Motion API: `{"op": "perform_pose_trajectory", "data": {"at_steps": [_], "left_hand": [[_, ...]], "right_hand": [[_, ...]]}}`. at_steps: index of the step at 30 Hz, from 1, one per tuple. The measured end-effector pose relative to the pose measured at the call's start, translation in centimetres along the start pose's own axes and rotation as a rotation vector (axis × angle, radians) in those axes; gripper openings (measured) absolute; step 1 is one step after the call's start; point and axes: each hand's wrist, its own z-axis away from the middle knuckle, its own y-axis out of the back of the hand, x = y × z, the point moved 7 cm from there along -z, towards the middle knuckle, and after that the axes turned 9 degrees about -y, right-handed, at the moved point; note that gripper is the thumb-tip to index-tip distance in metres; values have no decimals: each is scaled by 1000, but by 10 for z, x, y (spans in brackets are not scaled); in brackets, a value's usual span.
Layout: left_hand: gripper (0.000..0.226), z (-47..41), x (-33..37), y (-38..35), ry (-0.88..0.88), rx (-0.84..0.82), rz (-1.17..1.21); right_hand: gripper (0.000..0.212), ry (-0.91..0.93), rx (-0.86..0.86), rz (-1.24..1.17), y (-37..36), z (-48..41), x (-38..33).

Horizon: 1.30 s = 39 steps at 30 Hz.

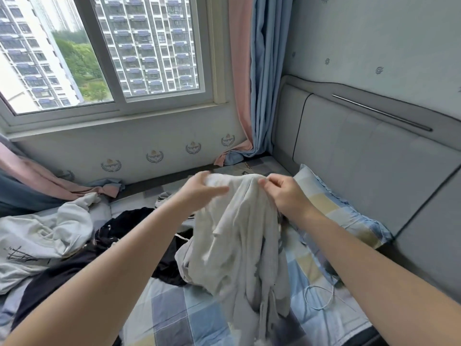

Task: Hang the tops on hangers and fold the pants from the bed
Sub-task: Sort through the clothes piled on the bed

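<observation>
Left hand [202, 188] and right hand [284, 193], grips pinching pale grey garment [239, 245] top, dangle it over bed [174, 308] to find its shape.

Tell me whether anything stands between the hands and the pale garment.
Nothing visible does. The left hand and the right hand both hold the pale garment by its top edge, raised over the bed. No hanger is in view.

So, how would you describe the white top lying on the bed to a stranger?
Look below the window, on the left side of the bed. A crumpled white top lies beside black clothes. Unlike the pale garment held up in the middle, it bears a black line drawing.
</observation>
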Motion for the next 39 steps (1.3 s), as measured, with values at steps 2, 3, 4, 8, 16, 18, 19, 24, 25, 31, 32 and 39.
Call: {"op": "perform_pose_trajectory", "data": {"at_steps": [2,3,4,8,16,18,19,24,25,31,32,39], "left_hand": [[82,2,7,-20,-116,-107,-126],[90,4,14,-30,-204,-133,-145],[88,6,23,-39,-310,-161,-118],[32,10,41,-61,-471,-172,165],[38,10,56,-47,-475,197,253],[41,14,55,-51,-476,209,290],[41,18,55,-53,-477,198,314],[39,35,67,-58,-517,151,392],[39,38,70,-59,-526,145,395],[40,53,72,-35,-495,225,487],[42,53,72,-28,-488,241,507],[43,47,35,10,-370,335,401]], "right_hand": [[41,75,-37,-6,2,2,-29],[39,105,-66,-13,1,4,-42],[37,130,-92,-26,1,6,-53],[38,187,-143,-73,10,9,-83],[30,137,-32,-63,32,24,-35],[18,85,26,21,28,32,-7],[15,36,55,62,24,36,9],[16,-216,130,201,0,52,76],[17,-254,125,191,-8,54,86],[14,-357,-62,160,-57,59,127],[12,-373,-86,137,-64,62,135],[14,-409,-115,-60,-74,54,166]]}}
